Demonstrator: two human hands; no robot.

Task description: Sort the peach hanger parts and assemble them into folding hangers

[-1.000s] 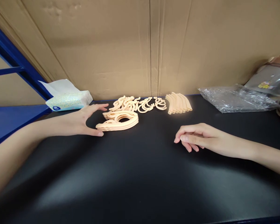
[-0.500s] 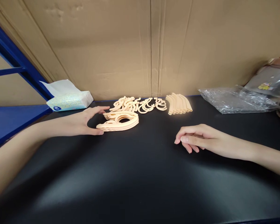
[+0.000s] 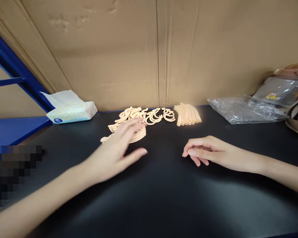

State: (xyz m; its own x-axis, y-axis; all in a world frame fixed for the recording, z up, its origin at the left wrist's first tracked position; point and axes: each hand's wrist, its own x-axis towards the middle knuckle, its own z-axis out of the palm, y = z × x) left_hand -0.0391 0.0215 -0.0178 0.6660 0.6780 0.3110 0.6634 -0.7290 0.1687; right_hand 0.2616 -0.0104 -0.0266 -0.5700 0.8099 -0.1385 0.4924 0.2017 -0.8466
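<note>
My left hand (image 3: 115, 153) is open, its fingers stretched forward and its thumb held out to the right. It hangs over a stack of flat, curved cream plastic pieces (image 3: 139, 135) and covers much of it; nothing shows in its grasp. Behind the stack lies a heap of cream hook-shaped pieces (image 3: 129, 113), with two smaller groups of hooks (image 3: 154, 117) (image 3: 169, 114) to its right. A row of curved cream tubes (image 3: 188, 114) comes after these. Over the black tabletop (image 3: 164, 201), to the right, my right hand (image 3: 206, 150) is loosely curled, its fingers a little apart, holding nothing visible.
A tissue pack (image 3: 71, 110) sits at the back left beside a blue metal frame (image 3: 31, 87). A crumpled clear plastic bag (image 3: 245, 110) lies at the back right, near a brown bag with a clear panel (image 3: 280, 89). A cardboard wall (image 3: 114, 56) rises behind the tabletop.
My left hand has come away from the left end of the stack and swung rightward and nearer, now over its front. My right hand stays about where it was. The view has shifted slightly.
</note>
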